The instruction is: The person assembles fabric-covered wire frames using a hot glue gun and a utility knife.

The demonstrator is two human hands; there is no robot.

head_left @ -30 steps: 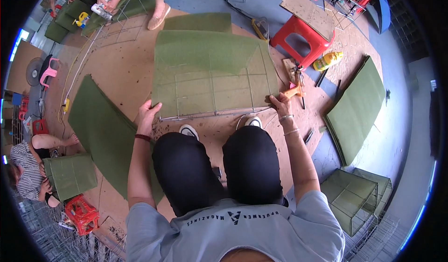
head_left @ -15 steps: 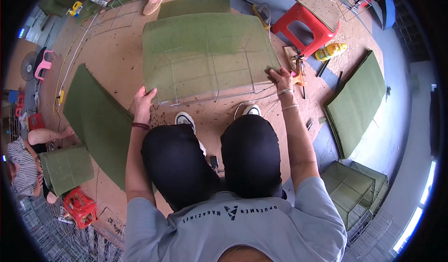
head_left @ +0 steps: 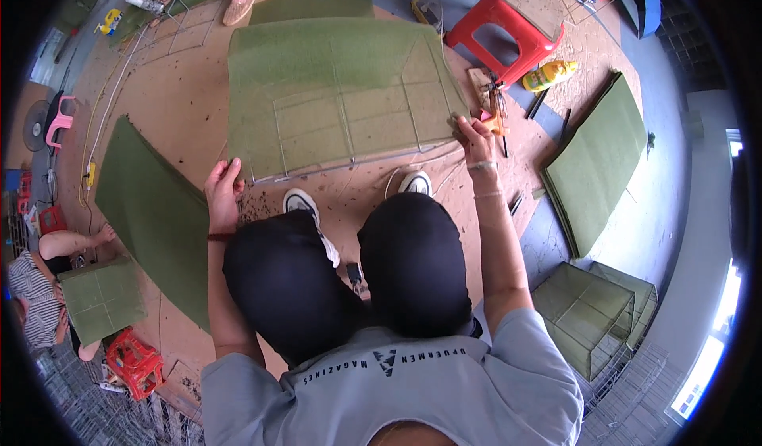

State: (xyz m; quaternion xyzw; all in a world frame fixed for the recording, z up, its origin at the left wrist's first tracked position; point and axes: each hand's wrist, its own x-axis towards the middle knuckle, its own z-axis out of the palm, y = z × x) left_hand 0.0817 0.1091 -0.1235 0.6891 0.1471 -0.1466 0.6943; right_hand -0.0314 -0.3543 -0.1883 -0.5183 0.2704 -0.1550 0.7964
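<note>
A translucent green mesh sheet (head_left: 294, 65) lies over a wire frame (head_left: 347, 124), whose bars show through it. At the near left corner, my left hand (head_left: 225, 190) is closed, thumb and fingers pinching the mesh edge. My right hand (head_left: 477, 140) grips the near right corner, its fingers bent over the mesh and wire there. The near edge of the sheet runs along the frame's front bar, just beyond my shoes. Part of another green sheet (head_left: 317, 3) shows behind the far edge.
Green mesh sheets (head_left: 155, 216) lie at left, and a stack (head_left: 599, 160) at right. A red stool (head_left: 504, 37) bears a board; a yellow bottle (head_left: 549, 75) and a clamp-like tool (head_left: 494, 113) are near it. Mesh-covered cages (head_left: 587, 311) stand at lower right. Co-workers sit at left and far left.
My head view has shifted slightly, so the scene sits a little further left. My left hand has moved slightly outward and down at the corner; my right hand keeps its grip.
</note>
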